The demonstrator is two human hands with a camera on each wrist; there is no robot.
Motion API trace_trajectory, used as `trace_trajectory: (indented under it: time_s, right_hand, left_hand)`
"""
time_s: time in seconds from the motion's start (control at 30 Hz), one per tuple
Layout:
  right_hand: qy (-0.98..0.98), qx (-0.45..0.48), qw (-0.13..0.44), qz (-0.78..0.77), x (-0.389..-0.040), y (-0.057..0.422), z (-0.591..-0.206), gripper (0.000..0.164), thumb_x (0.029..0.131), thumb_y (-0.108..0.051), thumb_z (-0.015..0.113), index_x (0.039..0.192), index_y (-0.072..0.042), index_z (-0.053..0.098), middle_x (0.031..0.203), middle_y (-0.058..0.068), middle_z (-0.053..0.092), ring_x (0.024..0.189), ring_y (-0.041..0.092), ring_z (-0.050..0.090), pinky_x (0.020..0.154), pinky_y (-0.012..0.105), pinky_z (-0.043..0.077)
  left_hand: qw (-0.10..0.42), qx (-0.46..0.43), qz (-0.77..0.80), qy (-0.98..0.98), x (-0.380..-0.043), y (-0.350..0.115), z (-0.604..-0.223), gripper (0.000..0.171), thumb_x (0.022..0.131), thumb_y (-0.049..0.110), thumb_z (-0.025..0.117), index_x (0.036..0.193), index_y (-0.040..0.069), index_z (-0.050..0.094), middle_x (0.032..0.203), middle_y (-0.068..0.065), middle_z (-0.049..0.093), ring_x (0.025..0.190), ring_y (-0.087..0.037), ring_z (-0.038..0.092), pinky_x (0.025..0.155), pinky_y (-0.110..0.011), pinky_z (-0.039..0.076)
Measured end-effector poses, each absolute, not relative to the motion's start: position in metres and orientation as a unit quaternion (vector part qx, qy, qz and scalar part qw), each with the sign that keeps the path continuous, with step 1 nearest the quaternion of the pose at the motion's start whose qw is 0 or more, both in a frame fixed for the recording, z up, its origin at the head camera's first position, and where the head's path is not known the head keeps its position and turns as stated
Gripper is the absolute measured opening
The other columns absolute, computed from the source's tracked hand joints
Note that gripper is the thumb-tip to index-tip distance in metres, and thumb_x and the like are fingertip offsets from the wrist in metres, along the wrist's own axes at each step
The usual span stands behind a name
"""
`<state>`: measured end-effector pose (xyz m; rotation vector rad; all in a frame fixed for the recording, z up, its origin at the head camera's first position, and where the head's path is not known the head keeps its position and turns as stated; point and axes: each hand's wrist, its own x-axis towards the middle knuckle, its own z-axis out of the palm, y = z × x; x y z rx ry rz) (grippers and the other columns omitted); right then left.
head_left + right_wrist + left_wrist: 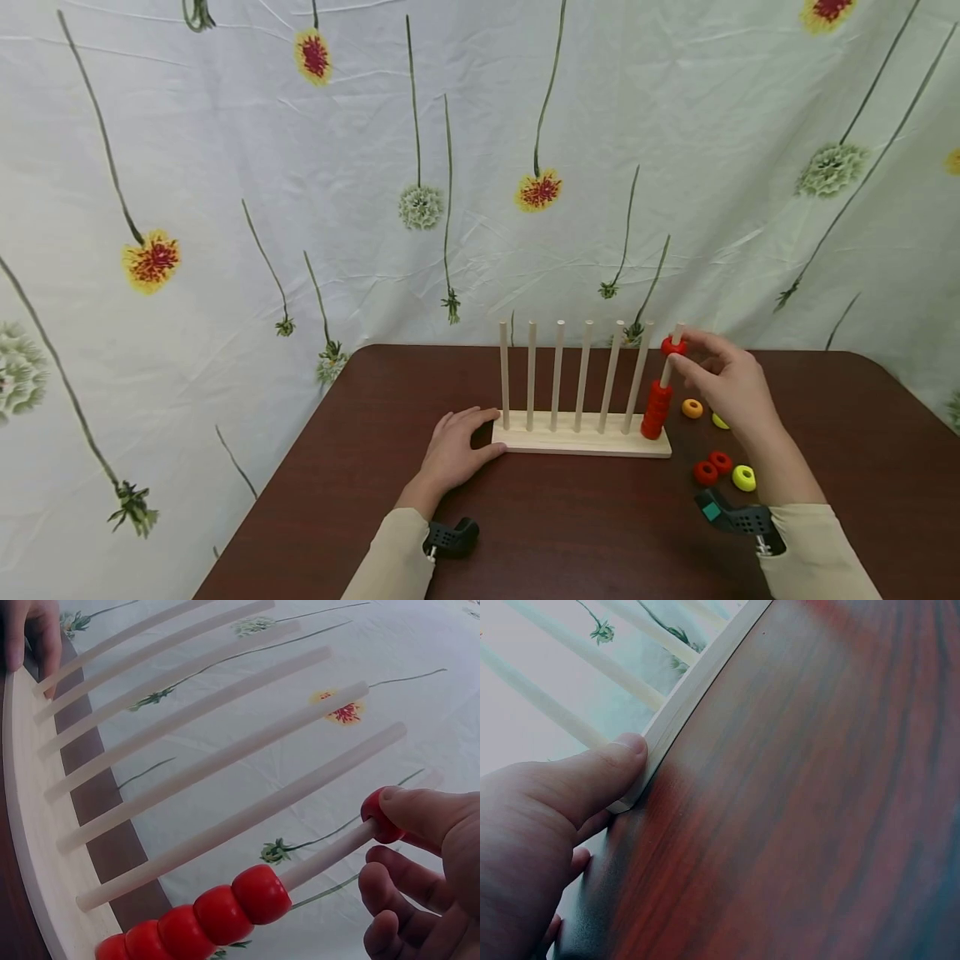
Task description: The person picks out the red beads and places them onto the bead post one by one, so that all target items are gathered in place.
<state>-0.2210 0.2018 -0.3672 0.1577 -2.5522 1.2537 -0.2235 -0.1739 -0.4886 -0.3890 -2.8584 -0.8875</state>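
A wooden peg rack (581, 446) with several upright pegs stands on the table. My right hand (731, 387) pinches a red bead (381, 816) between thumb and finger near the top of the rightmost peg. The bead is threaded on that peg, with bare wood between it and the stack below. Several red beads (656, 410) fill the lower part of the same peg. My left hand (452, 450) grips the left end of the rack's base, its thumb on the front edge and its other fingers behind, partly hidden in the left wrist view.
Loose beads lie right of the rack: an orange bead (692, 408), a yellow bead (744, 477), another yellow one partly hidden by the right hand, and two red beads (706, 473). Behind the dark brown table (585, 533) hangs a flower-patterned cloth (480, 250).
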Motion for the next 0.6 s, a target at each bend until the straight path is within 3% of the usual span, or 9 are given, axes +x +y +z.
trace_trajectory:
  time_s: [0.4, 0.6]
  right_hand:
    - [-0.907, 0.070, 0.086, 0.407, -0.2225, 0.2071, -0.3718, 0.054, 0.098, -0.040, 0.064, 0.140, -0.007, 0.055, 0.112, 0.021, 0.068, 0.083, 0.024, 0.063, 0.060, 0.031, 0.055]
    - [-0.911, 0.069, 0.060, 0.402, -0.2230, 0.2086, -0.3726, 0.054, 0.097, -0.037, 0.066, 0.141, -0.008, 0.054, 0.103, 0.021, 0.067, 0.068, 0.023, 0.053, 0.047, 0.031, 0.048]
  left_hand:
    - [0.063, -0.129, -0.288, -0.947, -0.2244, -0.1742, -0.4896, 0.056, 0.089, 0.040, 0.075, 0.139, 0.020, 0.061, 0.141, -0.003, 0.062, 0.141, -0.028, 0.047, 0.122, -0.058, 0.024]
    - [0.064, -0.128, -0.294, -0.945, -0.2240, -0.1737, -0.4891, 0.055, 0.089, 0.039, 0.075, 0.138, 0.020, 0.061, 0.141, -0.003, 0.062, 0.142, -0.029, 0.047, 0.123, -0.058, 0.024]
